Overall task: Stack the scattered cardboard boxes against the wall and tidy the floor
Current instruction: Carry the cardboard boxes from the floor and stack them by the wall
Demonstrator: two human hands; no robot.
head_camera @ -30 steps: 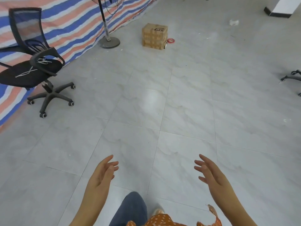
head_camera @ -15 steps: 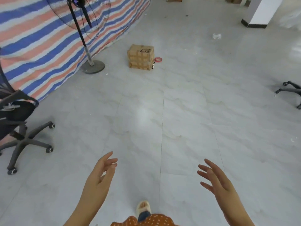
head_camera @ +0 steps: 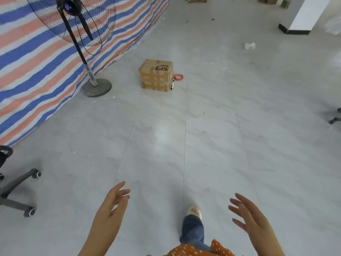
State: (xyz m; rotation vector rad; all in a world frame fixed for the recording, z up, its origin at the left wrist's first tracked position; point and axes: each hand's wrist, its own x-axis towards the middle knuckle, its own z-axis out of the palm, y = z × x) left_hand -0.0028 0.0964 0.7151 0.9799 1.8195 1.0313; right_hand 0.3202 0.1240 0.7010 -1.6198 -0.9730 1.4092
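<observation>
Seeing both hands empty, left hand (head_camera: pixel 112 206) and right hand (head_camera: pixel 247 215) with fingers spread | cardboard box (head_camera: pixel 156 75) is sitting mid-floor, well ahead, near the striped tarp (head_camera: pixel 36 71) | I'm judging stacking not yet started; red loop (head_camera: pixel 178 77) and paper scrap (head_camera: pixel 250 45) are lying loose

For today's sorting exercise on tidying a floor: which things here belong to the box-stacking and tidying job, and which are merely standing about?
Belonging to the job:
box
red loop beside the box
white scrap
left hand and right hand, both empty

Merely standing about:
fan
chair
striped tarp
pillar
</observation>
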